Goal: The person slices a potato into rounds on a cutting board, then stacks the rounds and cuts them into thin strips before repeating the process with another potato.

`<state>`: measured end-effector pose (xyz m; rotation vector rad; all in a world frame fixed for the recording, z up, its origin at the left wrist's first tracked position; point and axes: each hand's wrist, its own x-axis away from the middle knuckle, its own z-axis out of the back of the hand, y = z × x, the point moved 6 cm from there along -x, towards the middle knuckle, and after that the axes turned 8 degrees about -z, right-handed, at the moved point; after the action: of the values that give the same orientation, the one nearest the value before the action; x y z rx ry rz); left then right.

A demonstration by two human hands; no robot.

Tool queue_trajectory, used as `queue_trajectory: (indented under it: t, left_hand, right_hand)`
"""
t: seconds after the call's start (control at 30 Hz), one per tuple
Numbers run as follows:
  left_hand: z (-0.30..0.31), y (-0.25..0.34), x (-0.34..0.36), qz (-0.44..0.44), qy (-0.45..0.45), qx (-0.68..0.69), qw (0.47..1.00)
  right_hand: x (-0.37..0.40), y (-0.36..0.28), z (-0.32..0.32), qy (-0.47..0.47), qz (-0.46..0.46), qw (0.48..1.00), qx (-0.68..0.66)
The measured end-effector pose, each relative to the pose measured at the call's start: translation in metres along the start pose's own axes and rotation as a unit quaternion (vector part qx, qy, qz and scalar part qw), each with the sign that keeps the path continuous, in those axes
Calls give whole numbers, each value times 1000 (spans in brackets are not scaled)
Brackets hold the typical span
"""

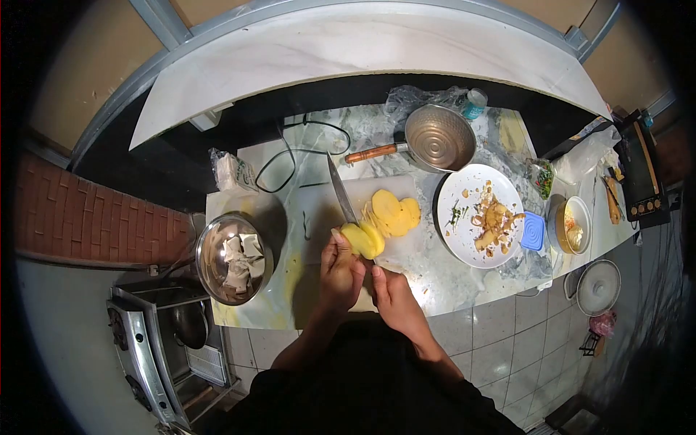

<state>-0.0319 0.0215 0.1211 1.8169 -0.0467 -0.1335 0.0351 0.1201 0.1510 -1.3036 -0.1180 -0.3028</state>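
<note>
Yellow peeled potato (361,241) sits on the white plastic cutting board (317,206) at the front of the grey-veined marble counter (464,279), just in front of the person. The left hand (339,272) is clamped on the peeled potato from the near side, fingertips curled over its left end. The right hand (395,297) lies close beside the left and is closed round the handle of the long steel kitchen knife (341,188). The handle itself is mostly hidden in the grip. The blade runs away from the person, its point toward the back of the board and its heel meeting the potato.

Just beyond the potato, a loose pile of round yellow slices (393,210) rests on the same board, touching the uncut piece. Right of the board stands a round white plate (453,196) carrying brown peelings and scraps, with a small blue square lid (533,230) at its right edge. Behind the board lies a hammered steel saucepan with a wooden handle (438,138), and a black cable (290,156) loops across the counter to its left. At the left end of the counter a round steel bowl (205,254) holds pale white pieces.
</note>
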Motion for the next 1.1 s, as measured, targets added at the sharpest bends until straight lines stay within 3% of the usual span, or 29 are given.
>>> queue_trajectory:
  t: [0.07,0.2,0.27,0.3,0.37,0.5,0.53,0.57,0.6,0.67,0.8,0.83,0.87,0.97,1.03,1.1]
  left_hand:
    - [-11,13,-3,58,-18,187,981]
    - [-2,8,-4,29,-49,90,994]
    - [5,-11,1,143,12,223,964]
    - [7,-18,2,143,11,223,964]
    - [18,-18,3,4,-30,-69,997]
    - [29,-42,1,90,-6,28,996]
    - [32,-30,-3,-89,-40,-192,976]
    - [26,-19,3,-259,-71,-398,877]
    - [25,-15,3,-259,-71,-397,877]
    - [30,-35,2,12,-74,-212,974]
    - [19,0,-1,-32,-65,-287,955]
    - [25,-18,-2,56,-15,-65,996]
    - [25,-34,-2,140,35,162,976]
    - [32,-36,-14,73,6,182,981]
    - [40,-49,-20,101,17,233,967]
    - [41,-48,-26,128,28,280,951]
  right_hand:
    - [1,2,-3,3,2,1000,4]
    - [-1,6,-6,-2,-12,1000,16]
    - [-5,6,-8,-5,-11,1000,15]
    - [-6,6,-8,-8,-8,1000,16]
    - [-8,5,-9,-11,-10,1000,24]
    - [-10,5,-12,6,7,1000,25]
    - [-12,6,-12,5,7,1000,26]
    - [-13,9,-14,-13,-11,999,33]
    - [-15,12,-16,-29,-29,998,40]
    - [-17,12,-17,-19,-14,999,31]
    - [-19,15,-21,-20,-9,1000,14]
    - [-19,17,-21,-20,-9,1000,14]
    - [-19,20,-22,-30,-18,999,27]
    - [-20,26,-27,-32,-22,998,46]
    - [-23,27,-27,-26,-15,998,53]
    - [-26,36,-29,-63,-80,991,82]
